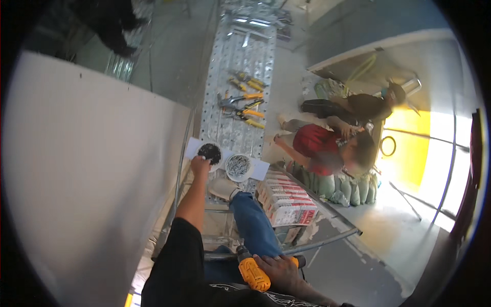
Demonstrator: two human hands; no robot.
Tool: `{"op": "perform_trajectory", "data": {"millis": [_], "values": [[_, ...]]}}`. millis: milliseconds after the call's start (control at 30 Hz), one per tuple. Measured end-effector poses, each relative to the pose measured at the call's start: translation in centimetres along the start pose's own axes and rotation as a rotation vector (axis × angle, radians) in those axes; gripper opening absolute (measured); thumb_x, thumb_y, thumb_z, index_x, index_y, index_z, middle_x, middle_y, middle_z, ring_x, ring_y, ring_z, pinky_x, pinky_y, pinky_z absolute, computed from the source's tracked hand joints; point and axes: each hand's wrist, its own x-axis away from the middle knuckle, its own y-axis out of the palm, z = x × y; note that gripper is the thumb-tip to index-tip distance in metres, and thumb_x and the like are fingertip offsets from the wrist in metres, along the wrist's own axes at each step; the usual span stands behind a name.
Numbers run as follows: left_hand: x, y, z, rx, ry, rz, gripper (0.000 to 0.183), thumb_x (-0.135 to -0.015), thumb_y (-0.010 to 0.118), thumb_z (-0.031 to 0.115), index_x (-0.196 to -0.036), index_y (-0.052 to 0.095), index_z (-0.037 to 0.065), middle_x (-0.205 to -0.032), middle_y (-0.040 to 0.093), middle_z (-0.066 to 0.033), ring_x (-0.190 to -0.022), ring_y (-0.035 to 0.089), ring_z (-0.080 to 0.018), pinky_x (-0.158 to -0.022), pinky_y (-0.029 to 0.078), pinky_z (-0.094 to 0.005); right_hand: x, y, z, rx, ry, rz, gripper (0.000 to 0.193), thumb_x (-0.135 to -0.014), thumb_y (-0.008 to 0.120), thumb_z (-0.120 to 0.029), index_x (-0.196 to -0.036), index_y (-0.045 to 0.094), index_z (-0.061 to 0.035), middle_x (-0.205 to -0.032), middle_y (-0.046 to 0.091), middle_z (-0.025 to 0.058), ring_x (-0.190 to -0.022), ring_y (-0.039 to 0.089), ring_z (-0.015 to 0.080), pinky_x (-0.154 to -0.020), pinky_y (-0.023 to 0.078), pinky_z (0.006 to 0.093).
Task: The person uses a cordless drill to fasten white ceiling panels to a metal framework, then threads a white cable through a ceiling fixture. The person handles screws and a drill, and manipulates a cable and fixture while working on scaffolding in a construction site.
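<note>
Near us, we see an orange-and-black drill and blue jeans; black screws and silver fasteners in white tubs; at right, a red shirt; farther, yellow-handled tools.

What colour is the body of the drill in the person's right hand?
The drill has an orange-yellow body, shown best in the head view.

Black fasteners in round white tub; orange drill sideways.
</note>
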Motion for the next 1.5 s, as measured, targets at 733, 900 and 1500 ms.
{"op": "perform_trajectory", "data": {"millis": [733,900,1500], "values": [[53.9,-42.0,26.5,1.053,0.158,-0.549,0.009,-0.091,0.071,0.001,-0.097,0.066,0.004,-0.1,0.071,-0.012,-0.089,0.071,-0.0224,-0.083,0.062,-0.0327,11.6,-17.2,-12.9,-0.481,-0.745,0.793,0.054,-0.084,0.078,-0.024,-0.133,0.063,-0.0089,-0.118,0.074,0.01,-0.094,0.074,0.0246,-0.076,0.057,0.0372],[60.9,-46.0,28.0,1.234,0.271,-0.522,0.005,-0.095,0.068,0.008,-0.093,0.064,0.006,-0.094,0.07,-0.0105,-0.088,0.071,-0.0225,-0.082,0.062,-0.0356,13.1,-20.6,-17.8,-0.401,-1.023,0.821,0.051,-0.086,0.074,-0.022,-0.135,0.063,-0.0098,-0.118,0.074,0.0106,-0.093,0.074,0.024,-0.077,0.056,0.0377],[75.5,-47.3,26.8,1.406,0.873,0.155,0.003,-0.1,0.062,0.007,-0.098,0.064,0.006,-0.098,0.069,-0.0099,-0.105,0.069,-0.0308,-0.094,0.058,-0.0461,6.0,-26.3,-22.8,-0.484,-1.691,0.36,0.056,-0.08,0.082,-0.029,-0.124,0.067,0.0018,-0.103,0.077,0.0127,-0.084,0.075,0.0227,-0.077,0.057,0.0344]]}}
